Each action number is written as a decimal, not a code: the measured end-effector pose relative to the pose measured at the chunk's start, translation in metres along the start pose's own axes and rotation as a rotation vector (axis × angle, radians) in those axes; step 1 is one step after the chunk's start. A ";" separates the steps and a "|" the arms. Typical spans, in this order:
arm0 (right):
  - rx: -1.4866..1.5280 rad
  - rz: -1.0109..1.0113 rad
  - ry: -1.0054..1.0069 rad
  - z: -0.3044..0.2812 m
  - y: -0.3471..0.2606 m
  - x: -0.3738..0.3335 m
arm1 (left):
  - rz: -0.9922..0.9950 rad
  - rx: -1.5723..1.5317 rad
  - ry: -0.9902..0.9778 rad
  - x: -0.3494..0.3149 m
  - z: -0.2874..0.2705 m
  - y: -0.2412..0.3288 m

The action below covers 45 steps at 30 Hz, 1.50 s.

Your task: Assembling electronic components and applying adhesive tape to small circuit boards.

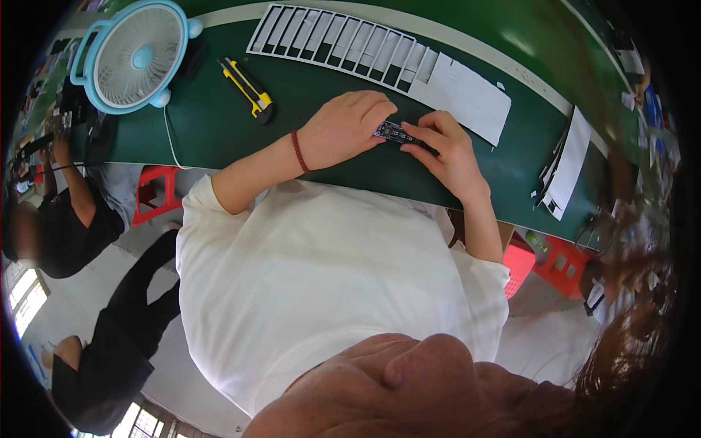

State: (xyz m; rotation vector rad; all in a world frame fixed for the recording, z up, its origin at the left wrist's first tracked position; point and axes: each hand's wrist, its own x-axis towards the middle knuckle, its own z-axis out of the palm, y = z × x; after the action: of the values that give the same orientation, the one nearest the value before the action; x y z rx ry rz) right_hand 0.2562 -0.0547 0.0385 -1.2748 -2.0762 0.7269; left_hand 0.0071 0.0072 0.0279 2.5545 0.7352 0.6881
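Note:
A small dark circuit board (395,132) with pale printed marks is held between my two hands, above the near part of the green table. My left hand (349,125), with a red braided band at its wrist, is closed on the board's left end. Thumb and fingers of my right hand (447,150) pinch its right end. Just beyond my hands lies a white slotted sheet (343,42), its left part cut into a row of narrow openings and its right part plain. A yellow and black utility knife (248,90) rests on the table left of my hands.
A light blue fan (139,57) stands at the table's left, its white cord (169,135) hanging over the near edge. White and dark strips (568,166) are stacked at the right. Red stools (155,193) are below the table. Other people (66,226) sit or stand at the left.

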 end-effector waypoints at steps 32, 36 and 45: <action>-0.353 -0.010 0.100 0.024 -0.053 -0.023 | -0.065 -0.787 -0.135 0.001 0.000 0.030; -0.314 -0.106 0.146 -0.030 -0.045 0.002 | -0.112 -0.413 -0.056 0.011 -0.002 0.003; -0.769 0.271 0.161 -0.156 0.189 0.193 | 0.074 0.033 -0.113 0.012 0.039 -0.029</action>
State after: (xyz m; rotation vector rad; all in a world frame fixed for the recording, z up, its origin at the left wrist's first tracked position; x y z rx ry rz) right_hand 0.4087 0.2167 0.0483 -1.9695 -2.1377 -0.1170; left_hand 0.0262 0.0280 -0.0133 2.6372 0.6223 0.5534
